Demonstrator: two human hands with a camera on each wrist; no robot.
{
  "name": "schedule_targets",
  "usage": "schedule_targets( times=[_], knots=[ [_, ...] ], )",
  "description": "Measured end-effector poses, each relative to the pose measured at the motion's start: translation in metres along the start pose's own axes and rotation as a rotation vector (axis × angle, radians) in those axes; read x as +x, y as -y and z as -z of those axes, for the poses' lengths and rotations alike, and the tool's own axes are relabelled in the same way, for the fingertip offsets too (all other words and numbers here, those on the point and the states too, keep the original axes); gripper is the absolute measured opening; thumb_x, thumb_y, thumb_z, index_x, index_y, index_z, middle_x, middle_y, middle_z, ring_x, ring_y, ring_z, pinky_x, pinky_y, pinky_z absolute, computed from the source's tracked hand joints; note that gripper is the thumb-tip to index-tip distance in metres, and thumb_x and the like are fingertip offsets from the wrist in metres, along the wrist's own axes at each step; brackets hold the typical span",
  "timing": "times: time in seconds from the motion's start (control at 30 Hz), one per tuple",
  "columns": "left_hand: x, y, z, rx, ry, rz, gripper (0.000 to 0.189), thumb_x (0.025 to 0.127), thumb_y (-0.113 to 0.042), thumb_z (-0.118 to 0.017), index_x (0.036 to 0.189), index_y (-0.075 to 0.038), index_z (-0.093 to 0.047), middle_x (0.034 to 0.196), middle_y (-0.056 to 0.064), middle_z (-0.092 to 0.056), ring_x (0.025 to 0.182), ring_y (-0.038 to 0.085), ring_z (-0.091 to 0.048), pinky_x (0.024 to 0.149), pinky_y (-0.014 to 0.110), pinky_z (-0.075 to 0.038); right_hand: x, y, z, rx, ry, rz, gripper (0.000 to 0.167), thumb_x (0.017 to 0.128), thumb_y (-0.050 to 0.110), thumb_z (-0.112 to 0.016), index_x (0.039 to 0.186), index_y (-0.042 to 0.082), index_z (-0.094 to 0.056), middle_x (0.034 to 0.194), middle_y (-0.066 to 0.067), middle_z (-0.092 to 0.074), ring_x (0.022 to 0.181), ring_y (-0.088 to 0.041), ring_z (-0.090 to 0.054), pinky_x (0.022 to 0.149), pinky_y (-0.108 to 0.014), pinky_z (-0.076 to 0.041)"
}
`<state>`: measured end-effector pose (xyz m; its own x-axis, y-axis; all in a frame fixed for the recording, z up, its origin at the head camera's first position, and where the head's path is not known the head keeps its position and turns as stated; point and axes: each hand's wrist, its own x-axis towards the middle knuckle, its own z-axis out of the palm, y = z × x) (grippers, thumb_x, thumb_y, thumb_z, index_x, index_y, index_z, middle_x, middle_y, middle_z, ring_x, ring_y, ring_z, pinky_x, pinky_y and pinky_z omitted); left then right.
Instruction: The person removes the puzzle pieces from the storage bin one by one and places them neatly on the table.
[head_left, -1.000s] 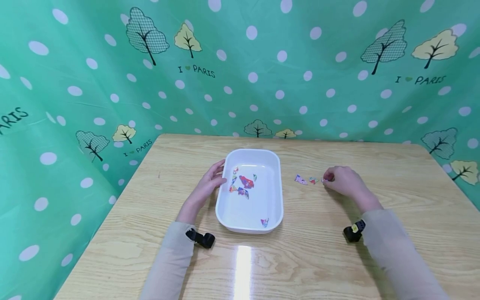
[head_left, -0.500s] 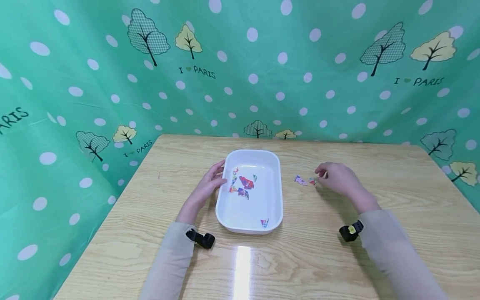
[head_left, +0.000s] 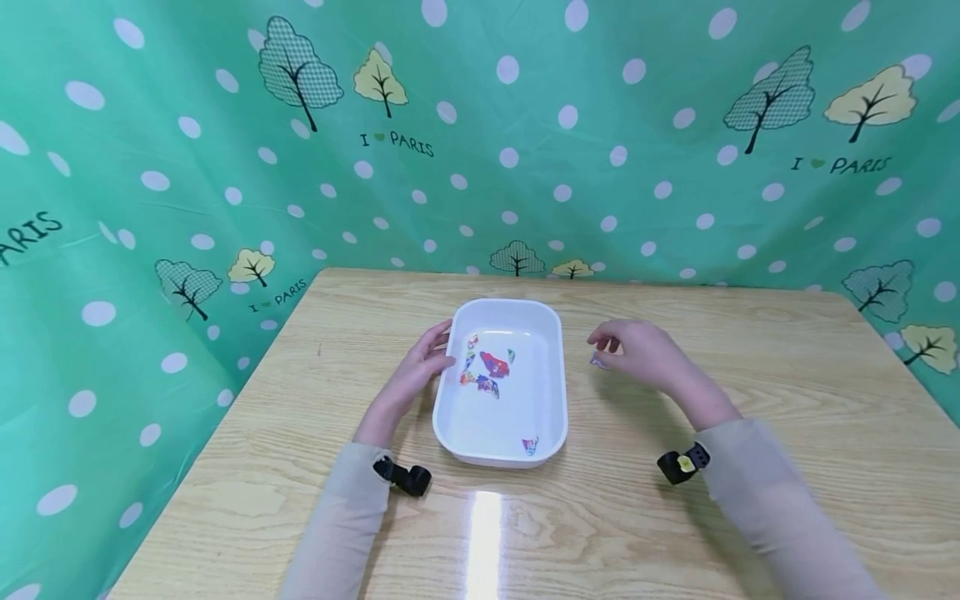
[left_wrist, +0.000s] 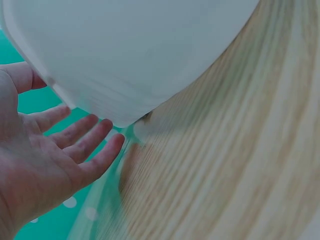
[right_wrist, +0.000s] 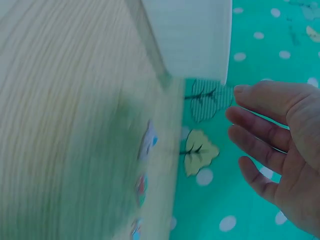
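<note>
My left hand (head_left: 411,372) rests against the left side of a white plastic tray (head_left: 555,392). In the left wrist view its fingers are loosely extended along the tray's outer wall, with the thumb up at the rim. To the right of the tray, my right hand (head_left: 643,357) hovers over the table beside a small purple patterned piece (head_left: 597,362). The right wrist view shows that hand's fingers loosely bent and holding nothing. Below it, three small flat patterned pieces lie in a row: a pale one (right_wrist: 147,141), a red-green one (right_wrist: 141,190) and a bluish one (right_wrist: 136,229).
Several colourful cut-out pieces lie inside the tray, among them a red piece (head_left: 494,364) and one near the front right corner (head_left: 529,445). A wooden table (head_left: 637,525) carries everything. Behind it hangs a green dotted cloth (head_left: 480,125).
My right hand has moved left from the rightmost piece, over the row, to the purple piece nearest the tray. It now covers the other two in the head view. The left hand stays put.
</note>
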<state>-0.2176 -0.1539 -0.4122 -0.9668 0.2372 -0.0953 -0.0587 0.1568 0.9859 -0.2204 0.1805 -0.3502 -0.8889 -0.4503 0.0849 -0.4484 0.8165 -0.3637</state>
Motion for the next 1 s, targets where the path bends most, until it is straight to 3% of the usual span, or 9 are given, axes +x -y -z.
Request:
schedule_targets(
  times=[0.1,0.2,0.33,0.4,0.57,0.73,0.87,1.0],
  knots=[
    [0.0,0.0,0.0,-0.013,0.009,0.001,0.062,0.089,-0.007,-0.049,0.144,-0.02,-0.025,0.141,0.014,-0.032,0.126,0.033,-0.038,0.104,0.045,-0.032,0.002,0.011,0.0,-0.011,-0.022,0.058,0.021,0.081,0.018,-0.064,0.099,0.008,-0.067,0.084,0.001,-0.065,0.078,-0.015,-0.058,0.067,-0.032,-0.048],
    [-0.005,-0.01,-0.001,-0.017,0.022,0.008,0.063,0.089,-0.005,-0.048,0.145,-0.016,-0.022,0.142,0.017,-0.03,0.127,0.035,-0.037,0.104,0.046,-0.031,0.004,0.021,-0.001,-0.026,-0.039,0.113,0.019,0.08,0.018,-0.066,0.097,0.009,-0.068,0.083,0.002,-0.065,0.077,-0.015,-0.059,0.067,-0.031,-0.048],
    [-0.004,-0.011,-0.001,-0.019,0.026,0.007,0.063,0.089,-0.005,-0.048,0.145,-0.016,-0.022,0.143,0.017,-0.03,0.127,0.035,-0.037,0.105,0.046,-0.031,0.005,0.035,-0.001,-0.045,-0.043,0.162,0.018,0.079,0.019,-0.068,0.095,0.011,-0.068,0.083,0.002,-0.065,0.076,-0.013,-0.058,0.068,-0.029,-0.048],
    [0.0,-0.004,0.0,-0.02,0.021,-0.002,0.062,0.089,-0.006,-0.049,0.144,-0.018,-0.023,0.142,0.015,-0.031,0.126,0.034,-0.038,0.104,0.045,-0.031,0.006,0.041,-0.002,-0.057,-0.034,0.188,0.018,0.078,0.02,-0.069,0.094,0.012,-0.069,0.084,0.002,-0.066,0.076,-0.012,-0.058,0.068,-0.028,-0.048],
    [0.002,-0.002,-0.001,-0.023,0.014,0.0,0.062,0.089,-0.007,-0.05,0.144,-0.021,-0.025,0.141,0.013,-0.032,0.126,0.032,-0.04,0.104,0.044,-0.032,0.007,0.052,-0.006,-0.065,0.012,0.255,0.018,0.076,0.02,-0.07,0.093,0.013,-0.069,0.087,0.003,-0.067,0.078,-0.011,-0.059,0.073,-0.03,-0.047],
    [-0.005,-0.014,-0.002,-0.037,0.028,0.012,0.062,0.089,-0.004,-0.048,0.145,-0.016,-0.022,0.142,0.017,-0.03,0.127,0.034,-0.037,0.105,0.045,-0.031,0.008,0.058,-0.011,-0.081,0.058,0.314,0.018,0.076,0.022,-0.071,0.092,0.015,-0.069,0.088,0.003,-0.067,0.079,-0.013,-0.06,0.079,-0.039,-0.043],
    [-0.012,-0.024,-0.004,-0.02,0.037,0.017,0.064,0.089,-0.004,-0.046,0.146,-0.012,-0.018,0.143,0.019,-0.027,0.128,0.036,-0.035,0.105,0.046,-0.031,0.008,0.063,-0.017,-0.104,0.105,0.354,0.019,0.076,0.024,-0.071,0.092,0.016,-0.069,0.088,0.004,-0.067,0.08,-0.014,-0.059,0.078,-0.037,-0.043],
    [-0.011,-0.022,-0.003,-0.022,0.03,0.027,0.064,0.089,-0.004,-0.047,0.146,-0.013,-0.019,0.143,0.018,-0.028,0.128,0.036,-0.036,0.104,0.046,-0.031,0.008,0.068,-0.024,-0.112,0.184,0.395,0.018,0.077,0.024,-0.07,0.093,0.017,-0.069,0.087,0.006,-0.066,0.081,-0.012,-0.058,0.081,-0.036,-0.042]
  ],
)
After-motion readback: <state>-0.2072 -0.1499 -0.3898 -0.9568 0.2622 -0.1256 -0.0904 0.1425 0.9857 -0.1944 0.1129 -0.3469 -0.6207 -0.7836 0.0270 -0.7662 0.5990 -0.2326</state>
